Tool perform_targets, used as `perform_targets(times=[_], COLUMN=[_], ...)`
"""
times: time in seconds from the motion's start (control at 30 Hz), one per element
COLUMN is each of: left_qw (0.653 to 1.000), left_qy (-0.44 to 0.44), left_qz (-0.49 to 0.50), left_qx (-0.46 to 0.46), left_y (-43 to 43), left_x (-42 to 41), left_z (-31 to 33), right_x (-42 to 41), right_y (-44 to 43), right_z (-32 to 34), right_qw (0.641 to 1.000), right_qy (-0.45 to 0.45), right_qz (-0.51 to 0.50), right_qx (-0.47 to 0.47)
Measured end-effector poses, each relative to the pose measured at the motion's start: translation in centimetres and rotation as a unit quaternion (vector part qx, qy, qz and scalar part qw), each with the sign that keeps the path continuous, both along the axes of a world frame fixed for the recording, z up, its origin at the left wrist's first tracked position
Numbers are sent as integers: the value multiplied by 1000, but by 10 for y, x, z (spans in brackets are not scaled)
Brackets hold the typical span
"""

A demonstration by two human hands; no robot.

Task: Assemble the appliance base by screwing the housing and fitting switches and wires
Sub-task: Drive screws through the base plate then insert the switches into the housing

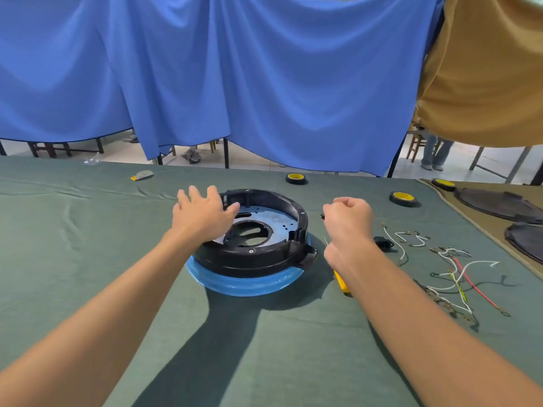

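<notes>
Left hand (202, 215), spread open, lies on the housing (264, 257); right hand (348, 218) curls, hold unclear; pin housing firmly while fastening

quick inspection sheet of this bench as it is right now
surface: green cloth, wrinkled at left
job's things: black housing sits on blue ring; small black switch and yellow-handled tool to its right
clutter: three tape rolls; grey object far left
grippers: left hand open over housing's left rim; right hand curled, tiny dark part at its fingers, grip unclear
cables: loose wires spread at right, apart from housing
surroundings: blue curtain, tan curtain, black lids on tan cloth
</notes>
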State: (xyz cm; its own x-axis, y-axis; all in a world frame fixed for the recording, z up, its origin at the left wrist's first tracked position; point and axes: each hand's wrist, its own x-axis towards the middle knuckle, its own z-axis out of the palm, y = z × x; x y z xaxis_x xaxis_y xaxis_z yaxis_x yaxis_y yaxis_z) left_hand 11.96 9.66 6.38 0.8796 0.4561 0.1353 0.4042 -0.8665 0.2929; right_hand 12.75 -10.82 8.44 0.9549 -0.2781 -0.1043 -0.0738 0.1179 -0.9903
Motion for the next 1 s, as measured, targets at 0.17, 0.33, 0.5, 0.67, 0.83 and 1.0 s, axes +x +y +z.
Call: perform_targets(times=[0.17,0.33,0.5,0.67,0.83,1.0], left_qw=[999,997,984,997,992,986], left_qy=[17,21,-76,-55,-78,-125], left_qz=[-49,32,90,46,39,103], left_qx=[14,66,131,-38,-92,36], left_y=[7,-6,2,18,26,32], left_x=[11,8,11,23,24,14], left_z=[-4,-4,6,-10,-14,-5], right_x=[-26,-4,-7,-35,-21,-7], right_y=[24,19,5,29,35,21], right_z=[-11,-5,-12,-19,-7,-16], right_qw=[997,999,998,992,993,998], right_qy=[15,-28,20,13,-19,-41], right_qz=[71,24,-27,72,51,-24], right_qx=[41,1,58,100,107,40])
